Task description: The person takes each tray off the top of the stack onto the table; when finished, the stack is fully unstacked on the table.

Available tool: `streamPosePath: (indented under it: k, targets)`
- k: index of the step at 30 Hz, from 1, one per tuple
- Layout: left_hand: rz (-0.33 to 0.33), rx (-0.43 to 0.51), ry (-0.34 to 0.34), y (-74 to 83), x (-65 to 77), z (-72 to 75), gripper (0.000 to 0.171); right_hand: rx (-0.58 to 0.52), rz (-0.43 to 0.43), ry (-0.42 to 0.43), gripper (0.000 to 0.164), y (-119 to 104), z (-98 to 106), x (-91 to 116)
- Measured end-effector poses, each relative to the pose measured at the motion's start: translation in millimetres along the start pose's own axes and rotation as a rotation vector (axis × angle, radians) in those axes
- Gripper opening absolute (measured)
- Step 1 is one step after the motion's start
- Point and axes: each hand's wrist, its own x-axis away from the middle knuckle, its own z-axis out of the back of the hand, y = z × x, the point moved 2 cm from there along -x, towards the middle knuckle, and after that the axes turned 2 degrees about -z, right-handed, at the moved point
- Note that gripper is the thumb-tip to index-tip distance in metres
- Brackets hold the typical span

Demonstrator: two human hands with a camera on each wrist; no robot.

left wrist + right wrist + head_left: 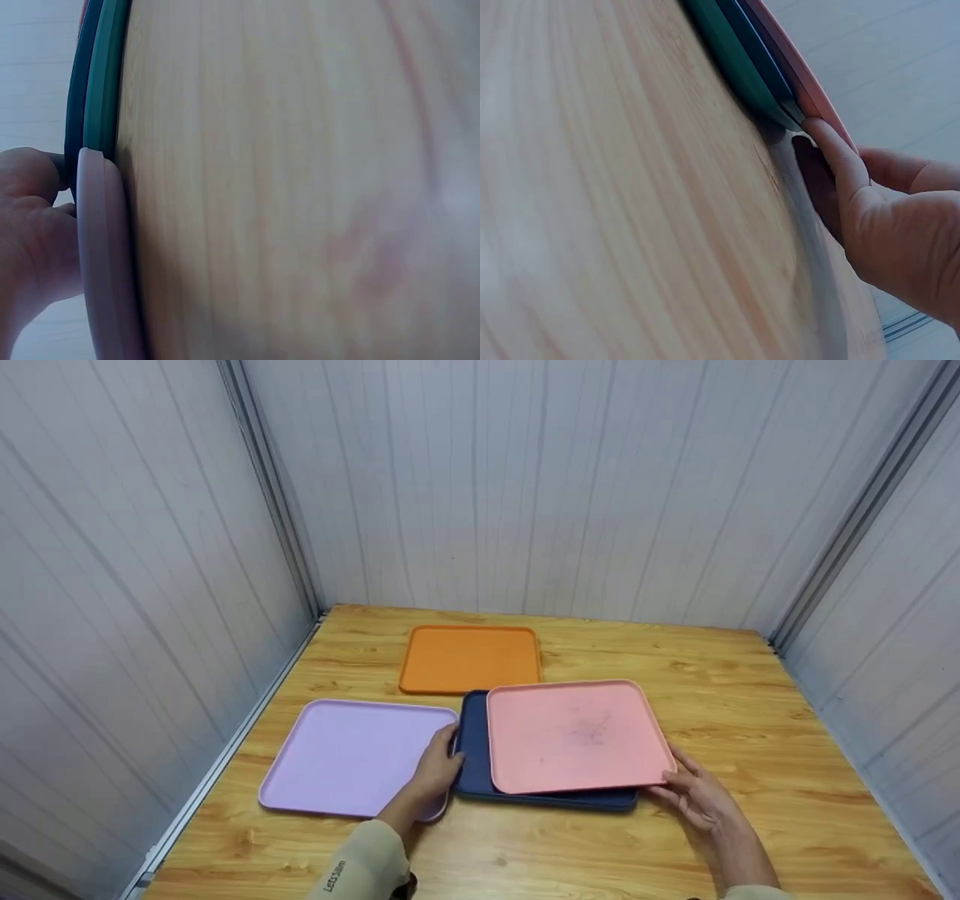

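My right hand [701, 799] pinches the near right corner of a pink tray [577, 735], which has dark scuffs on its surface. The pink tray lies askew over a navy blue tray [474, 750], whose left strip and front edge show. Beneath the navy one, a green tray [105, 82] shows in the left wrist view. My left hand [431, 772] reaches over the right edge of a lilac tray [352, 757], its fingers and thumb at the navy tray's left edge. In the right wrist view, the right thumb and fingers lie on opposite sides of the pink rim.
Behind the stack, an orange tray [472, 660] lies flat on the wood-grain table [750, 720]. White panel walls [510, 487] rise at the back and both sides of the table.
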Motion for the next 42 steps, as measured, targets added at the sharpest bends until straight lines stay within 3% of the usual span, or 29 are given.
streamPosePath:
  k: [11, 17, 25, 42]
  targets:
    - [0.074, 0.059, -0.018, -0.5, 2.4, -3.1, 0.055, -0.028, 0.019, 0.129, 0.072, -8.4, 12.2, 3.0]
    - [0.072, 0.075, -0.013, -1.0, 2.9, -2.7, 0.055, -0.152, -0.008, 0.19, 0.074, -15.4, 26.6, 2.7]
    - [0.029, -0.018, -0.034, 1.4, 2.5, -1.0, 0.055, -0.149, -0.01, 0.187, 0.074, -23.0, 44.4, -2.4]
    - [0.044, 0.013, -0.023, -0.1, 2.2, 0.6, 0.054, -0.286, -0.003, 0.26, 0.077, -34.4, 58.3, -9.8]
